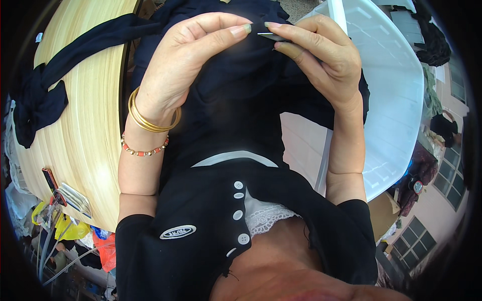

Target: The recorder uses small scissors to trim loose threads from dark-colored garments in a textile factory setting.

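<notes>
My left hand [196, 55] is closed in a pinch on the edge of a dark navy garment [226, 85], held up in front of me. Opposite it, my right hand [326, 57] grips a slim metal tool [271, 36] between thumb and fingers, its pale thin edge against the dark cloth. Whether it is a pair of snips or a blade I cannot tell. The two hands are close together, fingertips a little apart. The garment hangs down over my lap, and one long dark strip [95, 42] of cloth trails left onto the table.
At my left is a light wood table [95, 135], with a phone-like object [50, 180] and a stack of papers or cards [74, 200] near its edge. Coloured plastic bags [75, 228] hang below. A large white plastic tub [389, 100] stands to my right.
</notes>
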`<state>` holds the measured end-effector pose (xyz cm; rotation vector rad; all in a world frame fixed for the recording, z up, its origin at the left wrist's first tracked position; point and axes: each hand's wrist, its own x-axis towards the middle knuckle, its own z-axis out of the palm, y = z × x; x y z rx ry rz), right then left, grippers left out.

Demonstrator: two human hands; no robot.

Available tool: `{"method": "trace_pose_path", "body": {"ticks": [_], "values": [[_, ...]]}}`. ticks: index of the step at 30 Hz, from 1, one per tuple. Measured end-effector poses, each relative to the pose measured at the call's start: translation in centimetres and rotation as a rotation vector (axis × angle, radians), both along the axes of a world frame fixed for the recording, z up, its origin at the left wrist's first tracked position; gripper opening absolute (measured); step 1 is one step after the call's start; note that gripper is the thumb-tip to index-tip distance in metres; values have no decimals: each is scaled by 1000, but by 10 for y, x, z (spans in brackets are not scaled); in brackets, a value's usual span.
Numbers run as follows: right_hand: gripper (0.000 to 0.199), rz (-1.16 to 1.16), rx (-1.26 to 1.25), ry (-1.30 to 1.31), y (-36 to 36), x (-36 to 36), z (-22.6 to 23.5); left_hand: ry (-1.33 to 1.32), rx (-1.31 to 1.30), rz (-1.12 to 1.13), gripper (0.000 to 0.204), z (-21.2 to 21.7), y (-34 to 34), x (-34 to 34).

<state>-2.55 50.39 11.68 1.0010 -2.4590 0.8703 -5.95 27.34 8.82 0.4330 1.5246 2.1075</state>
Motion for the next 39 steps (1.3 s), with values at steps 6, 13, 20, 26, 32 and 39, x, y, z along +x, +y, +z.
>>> {"method": "trace_pose_path", "body": {"ticks": [6,13,20,26,32,39], "values": [[37,-90,-127,-43,1,-1,-1,-62,-2,36,19,6,5,0],[32,-237,-526,-739,2,10,-13,137,-50,-9,15,14,26,10],[24,-320,-561,-519,25,13,-5,209,-253,20,18,17,11,19],[17,-581,-598,-515,36,9,2,-31,-47,28,24,6,14,17],[37,-234,-590,-403,17,0,-4,-61,13,144,13,24,11,15],[32,-75,-284,-262,-1,12,25,54,10,86,23,18,11,17]]}}
